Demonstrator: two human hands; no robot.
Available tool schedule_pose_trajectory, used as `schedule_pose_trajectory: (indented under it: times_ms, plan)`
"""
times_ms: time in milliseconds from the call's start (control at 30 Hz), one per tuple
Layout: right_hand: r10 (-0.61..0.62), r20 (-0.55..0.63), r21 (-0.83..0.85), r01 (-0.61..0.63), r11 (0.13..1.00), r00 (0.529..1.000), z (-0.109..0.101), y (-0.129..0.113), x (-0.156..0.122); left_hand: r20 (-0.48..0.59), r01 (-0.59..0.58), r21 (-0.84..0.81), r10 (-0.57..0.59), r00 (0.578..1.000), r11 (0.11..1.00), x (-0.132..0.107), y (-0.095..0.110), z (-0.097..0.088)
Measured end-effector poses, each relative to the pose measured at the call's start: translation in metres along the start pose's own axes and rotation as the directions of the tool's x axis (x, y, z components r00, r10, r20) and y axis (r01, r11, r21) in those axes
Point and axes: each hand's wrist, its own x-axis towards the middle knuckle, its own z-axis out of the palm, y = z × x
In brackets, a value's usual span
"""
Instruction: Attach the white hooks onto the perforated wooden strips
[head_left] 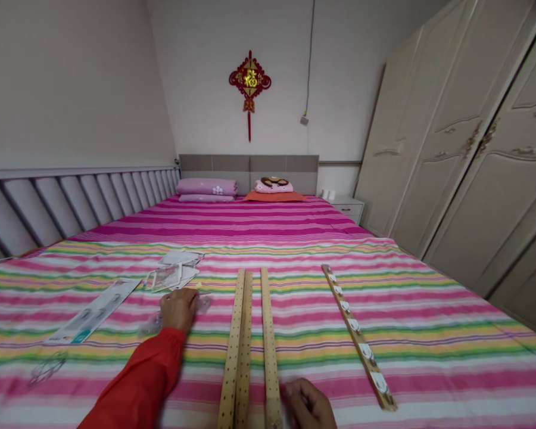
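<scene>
My left hand (178,308), in a red sleeve, is closed over a crumpled clear plastic bag (152,325); what its fingers hold is hidden. A small yellow bit (199,286) shows at its fingertips. My right hand (307,404) is curled at the bottom edge, close beside a wooden strip with a row of holes (268,333). Whether anything is in its fingers does not show. Two more strips lie side by side to the left, a drilled one (233,345) and a browner one (245,345). Farther right rests a wooden strip with several white hooks (355,328).
Striped cloth (304,333) covers the bed. On the left lie clear and white packets (178,269), a long printed card (96,310) and a thin wire-like loop (49,366). Pillows (208,186) sit by the headboard (214,164). A rail (89,196) borders the left; wardrobes (464,149) stand right.
</scene>
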Motion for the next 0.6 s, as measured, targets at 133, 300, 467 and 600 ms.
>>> schedule_pose_trajectory:
  times_ms: [133,300,467,600]
  plan:
    - [-0.001,0.11,0.011,0.0,1.0,0.994,0.005,-0.016,0.002,-0.236,-0.295,0.084,0.306,0.922,0.952,-0.035,-0.003,-0.006]
    - [0.009,0.149,0.08,-0.021,0.997,0.989,0.021,-0.04,0.001,-0.475,-0.44,0.128,0.444,0.759,0.889,-0.083,0.02,-0.019]
    - [0.02,0.179,0.136,-0.045,0.99,0.984,0.043,-0.057,-0.006,-0.577,-0.428,-0.024,0.337,0.744,0.903,-0.124,0.082,-0.038]
    - [0.089,0.155,0.207,-0.121,0.971,0.984,0.052,-0.062,-0.014,-0.611,-0.422,-0.217,0.215,0.762,0.88,-0.148,0.122,-0.041]
